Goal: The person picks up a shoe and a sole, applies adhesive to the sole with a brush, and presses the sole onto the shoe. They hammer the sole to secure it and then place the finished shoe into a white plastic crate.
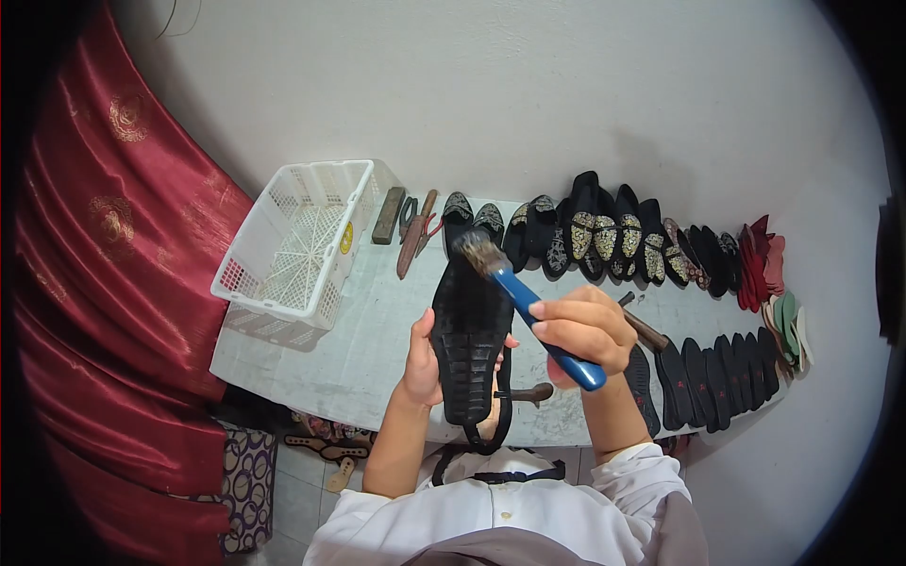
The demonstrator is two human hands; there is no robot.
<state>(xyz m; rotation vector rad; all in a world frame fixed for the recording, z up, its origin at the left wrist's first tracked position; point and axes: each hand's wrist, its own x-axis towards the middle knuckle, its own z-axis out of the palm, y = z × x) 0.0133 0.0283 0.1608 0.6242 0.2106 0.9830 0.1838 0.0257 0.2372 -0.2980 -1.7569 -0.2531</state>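
Observation:
My left hand (425,363) is wrapped round a black sandal (466,363), its ribbed underside turned toward me and a strap loop hanging at the lower end. Fingers show on both edges of the sole. In my right hand (590,330) is a paint brush (533,311) with a blue handle, gripped in closed fingers. Its worn bristles overlap the upper part of the sole in this view. Behind the sandal, a tool with a rounded brown end (538,393) lies on the table, partly hidden.
A white plastic basket (316,307) stands at the table's left. Beside it lie a wooden block (388,217) and pliers (429,232). Decorated black shoes (604,231) line the back. At right are a hammer (646,327), several black soles (717,377) and red pieces (752,269).

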